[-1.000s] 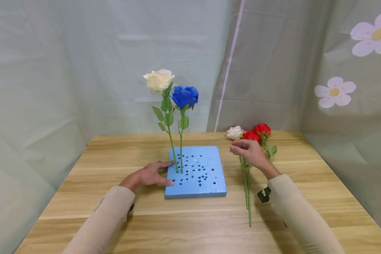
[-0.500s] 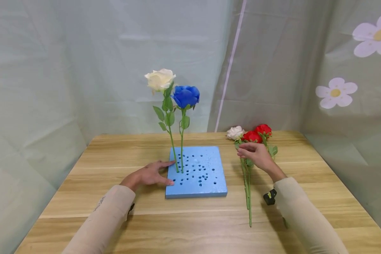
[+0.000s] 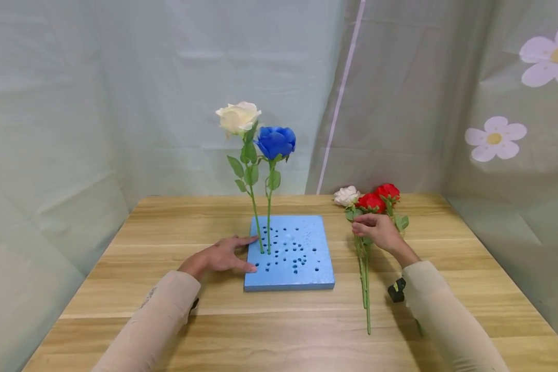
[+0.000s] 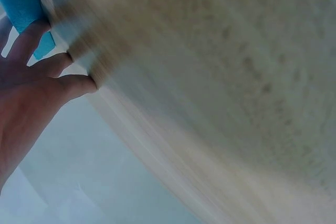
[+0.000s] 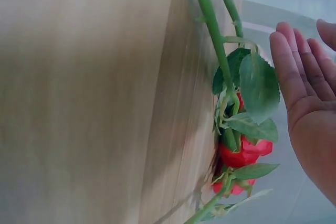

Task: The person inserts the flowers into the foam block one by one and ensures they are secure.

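Note:
A blue foam block [image 3: 315,236] full of small holes lies on the table. Upright in its left part stand a cream rose [image 3: 239,119] and a blue rose [image 3: 276,142], both on green stems. My left hand [image 3: 223,255] rests at the block's left side, thumb and forefinger spread on its top. Over the stems at the right hovers my right hand [image 3: 377,230], its fingers fairly straight and apart from the leaves [image 5: 260,88] in the right wrist view. Under and behind it lie a pale pink rose [image 3: 346,195] and two red roses [image 3: 371,202], partly hidden.
The wooden table [image 3: 158,222] ends at fabric walls at the back and sides. Green stems [image 3: 366,289] stretch toward the table's front, between the block and my right forearm. A dark wrist camera [image 3: 397,290] sits under the right sleeve.
My right hand has moved slightly right and down, nearer the lying stems. The left hand keeps its place on the block. The head view has shifted a little.

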{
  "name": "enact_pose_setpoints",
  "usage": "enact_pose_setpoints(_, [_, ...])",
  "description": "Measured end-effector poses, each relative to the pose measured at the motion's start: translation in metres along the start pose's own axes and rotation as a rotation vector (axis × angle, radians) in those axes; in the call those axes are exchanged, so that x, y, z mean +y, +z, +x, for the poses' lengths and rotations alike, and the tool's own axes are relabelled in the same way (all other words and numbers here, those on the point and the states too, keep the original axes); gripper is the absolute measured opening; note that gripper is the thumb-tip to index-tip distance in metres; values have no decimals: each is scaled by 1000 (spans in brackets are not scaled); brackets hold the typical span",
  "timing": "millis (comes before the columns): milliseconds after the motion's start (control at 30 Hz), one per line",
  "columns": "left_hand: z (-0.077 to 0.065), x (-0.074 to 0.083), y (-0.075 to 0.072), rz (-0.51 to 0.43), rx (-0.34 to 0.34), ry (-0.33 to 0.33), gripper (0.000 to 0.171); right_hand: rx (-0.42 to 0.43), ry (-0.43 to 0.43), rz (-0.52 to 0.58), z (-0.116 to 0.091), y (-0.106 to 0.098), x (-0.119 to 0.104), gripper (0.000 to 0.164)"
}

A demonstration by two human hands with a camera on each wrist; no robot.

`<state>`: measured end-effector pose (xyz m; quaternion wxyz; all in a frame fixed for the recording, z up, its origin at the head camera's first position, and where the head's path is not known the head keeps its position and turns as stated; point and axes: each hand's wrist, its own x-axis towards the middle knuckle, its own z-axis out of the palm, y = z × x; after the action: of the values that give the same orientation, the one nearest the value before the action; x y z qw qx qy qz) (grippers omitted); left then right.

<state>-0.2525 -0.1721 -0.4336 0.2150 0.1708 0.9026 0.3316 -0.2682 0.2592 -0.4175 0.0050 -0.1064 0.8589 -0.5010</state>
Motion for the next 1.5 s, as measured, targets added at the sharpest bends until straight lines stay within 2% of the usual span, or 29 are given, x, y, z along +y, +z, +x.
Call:
enact_pose_setpoints(400, [-2,1,0,29,-8,11,92,-14,90,-81,2,-1,10,38])
enact_pose_setpoints(867, [-1,1,-1,17,-2,15,91,20,206,-167,5,6,7,28])
enact_pose_setpoints(1067, [-1,1,1,30,-5,8,91,20,289,-118,8,14,3,25])
enact_pose_setpoints(1167, [-2,1,1,31,-4,0,92,21,307,-79,8,17,2,26])
enact_pose_setpoints(1500, [-1,0,1,10,-7,-13,92,-60,340,52,9,17,4,36])
